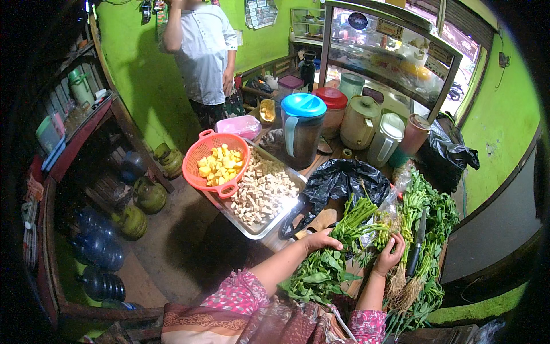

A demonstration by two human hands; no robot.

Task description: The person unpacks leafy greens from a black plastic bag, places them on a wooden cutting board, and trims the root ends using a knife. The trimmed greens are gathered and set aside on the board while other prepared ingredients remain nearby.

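Observation:
My left hand point(323, 242) is closed around a bunch of leafy greens point(316, 275), its cut-looking stems pointing away from me and its leaves hanging toward my lap. To the right, my right hand point(390, 254) has its thumb and fingers curled at some yellowish stem ends with roots point(386, 228); its fingertips are partly hidden. Beside that hand lies a larger heap of rooted greens point(434, 258). A black-handled knife point(415, 253) rests on the heap, blade pointing away. Beyond my left hand is a wooden board point(322, 221), partly covered by a black plastic bag point(350, 178).
A metal tray point(258, 235) of diced pale tempeh-like cubes point(262, 191) carries an orange colander point(189, 165) with yellow chunks point(220, 165). Behind stand a blue-lidded pitcher point(303, 129), other jugs and a glass display case point(386, 56). A person point(206, 56) stands across the table.

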